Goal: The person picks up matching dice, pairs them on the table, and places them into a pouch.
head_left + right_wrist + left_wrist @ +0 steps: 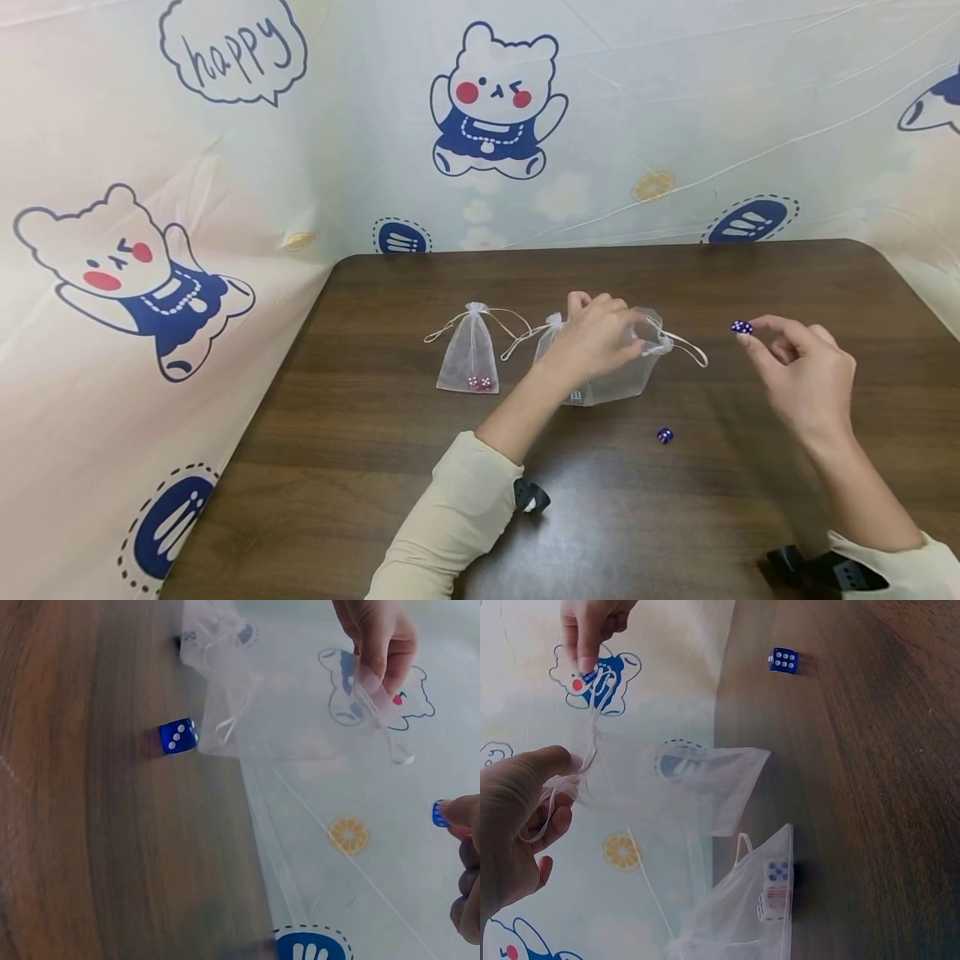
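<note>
My left hand [596, 337] grips a sheer white drawstring pouch [622, 383] by its top, with the thumb at the mouth. In the left wrist view this pouch [667, 784] hangs from the fingers, its cords looping loose. Off to the right, my right hand [813, 379] pinches a blue die [742, 327] with white pips between thumb and fingertips, raised above the table. Another blue die [665, 435] lies on the wood in front of the held pouch. Behind my left forearm, a second pouch [727, 907] with white dice [774, 891] inside is partly hidden.
A third sheer pouch [468, 354], drawn closed, stands at the left with red dice [480, 383] at its bottom. Its cords spread out over the brown wooden table [337, 433]. Behind the table's far edge hangs a printed cloth [637, 100] with cartoon bears.
</note>
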Tool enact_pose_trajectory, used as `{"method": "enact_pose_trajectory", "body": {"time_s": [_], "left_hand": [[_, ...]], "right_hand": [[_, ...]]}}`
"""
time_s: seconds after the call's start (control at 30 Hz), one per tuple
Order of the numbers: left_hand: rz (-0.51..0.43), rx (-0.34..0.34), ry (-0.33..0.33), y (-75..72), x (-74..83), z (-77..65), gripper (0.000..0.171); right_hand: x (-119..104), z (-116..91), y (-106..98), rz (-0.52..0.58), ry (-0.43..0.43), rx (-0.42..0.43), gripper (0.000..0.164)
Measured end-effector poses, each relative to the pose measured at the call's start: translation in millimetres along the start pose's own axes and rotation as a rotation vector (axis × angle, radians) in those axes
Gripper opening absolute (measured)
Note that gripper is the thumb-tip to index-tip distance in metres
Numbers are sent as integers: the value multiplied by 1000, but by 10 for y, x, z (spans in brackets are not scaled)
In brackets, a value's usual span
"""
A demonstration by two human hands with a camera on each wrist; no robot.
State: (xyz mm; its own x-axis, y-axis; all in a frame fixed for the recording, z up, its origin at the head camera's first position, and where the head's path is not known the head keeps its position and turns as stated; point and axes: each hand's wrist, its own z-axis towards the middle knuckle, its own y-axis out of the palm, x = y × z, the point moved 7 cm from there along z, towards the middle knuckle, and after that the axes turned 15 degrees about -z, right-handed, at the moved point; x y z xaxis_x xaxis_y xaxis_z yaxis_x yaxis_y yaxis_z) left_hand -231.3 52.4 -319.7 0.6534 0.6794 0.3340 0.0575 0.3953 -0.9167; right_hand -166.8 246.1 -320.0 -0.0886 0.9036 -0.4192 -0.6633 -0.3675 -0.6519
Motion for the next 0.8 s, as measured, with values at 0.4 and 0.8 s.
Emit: {"method": "enact_pose_trajectory", "body": {"time_s": [0.4,0.8], "left_hand": [[1,-17,3,0,31,5,32],[10,-27,3,-2,71,12,33]], "right_hand": [[-127,63,-157,172,82,182,19],[-532,25,105,215,-137,92,24]]}}
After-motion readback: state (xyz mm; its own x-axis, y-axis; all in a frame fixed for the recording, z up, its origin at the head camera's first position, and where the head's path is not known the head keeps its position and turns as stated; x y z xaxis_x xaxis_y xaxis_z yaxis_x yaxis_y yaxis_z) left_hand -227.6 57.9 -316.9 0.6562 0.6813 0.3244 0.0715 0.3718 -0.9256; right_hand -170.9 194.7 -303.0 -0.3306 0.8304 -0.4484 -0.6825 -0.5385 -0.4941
